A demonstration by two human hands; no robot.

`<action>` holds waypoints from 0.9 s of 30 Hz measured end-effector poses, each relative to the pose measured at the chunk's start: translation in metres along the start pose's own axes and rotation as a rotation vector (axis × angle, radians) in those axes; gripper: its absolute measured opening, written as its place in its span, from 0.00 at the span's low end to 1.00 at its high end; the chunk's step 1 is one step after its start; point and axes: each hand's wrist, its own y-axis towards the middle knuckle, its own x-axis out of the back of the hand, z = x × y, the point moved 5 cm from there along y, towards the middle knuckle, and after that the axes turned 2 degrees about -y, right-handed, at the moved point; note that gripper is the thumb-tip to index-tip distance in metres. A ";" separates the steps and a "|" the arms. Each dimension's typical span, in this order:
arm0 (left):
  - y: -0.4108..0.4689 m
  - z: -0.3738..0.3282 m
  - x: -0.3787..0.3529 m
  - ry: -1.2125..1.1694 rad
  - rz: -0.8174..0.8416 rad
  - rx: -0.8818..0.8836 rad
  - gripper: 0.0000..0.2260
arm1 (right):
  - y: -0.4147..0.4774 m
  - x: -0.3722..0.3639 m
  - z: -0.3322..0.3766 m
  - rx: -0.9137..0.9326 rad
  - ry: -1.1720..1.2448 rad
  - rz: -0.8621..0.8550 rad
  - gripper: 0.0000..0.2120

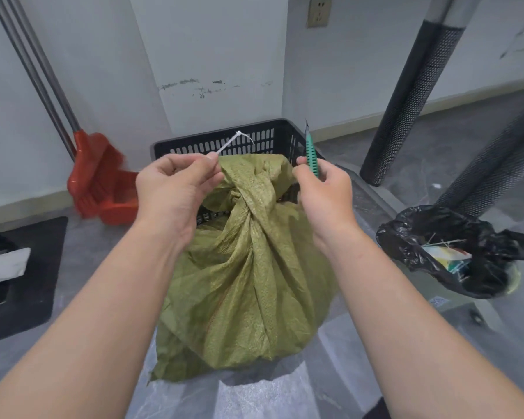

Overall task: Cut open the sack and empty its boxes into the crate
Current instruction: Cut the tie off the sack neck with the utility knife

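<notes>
A green woven sack (pixel 248 276) stands on the floor in front of me, its neck twisted and gathered at the top. Behind it sits a black slotted plastic crate (pixel 248 140). My left hand (pixel 176 192) pinches a white zip tie (pixel 233 142) that sticks up free above the sack's neck. My right hand (pixel 324 192) holds a green-handled utility knife (pixel 310 152) upright, blade pointing up, just right of the neck. The sack's contents are hidden.
A red dustpan (pixel 103 182) with grey handles leans at the left wall. A bin lined with a black bag (pixel 454 252) holding scraps stands at the right. Black mesh-covered poles (pixel 412 95) rise at the right. A dark mat (pixel 28 282) lies at the left.
</notes>
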 end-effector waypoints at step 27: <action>-0.155 0.258 -0.101 0.691 0.082 -0.007 0.10 | 0.013 0.223 -0.157 -0.148 -0.274 0.141 0.07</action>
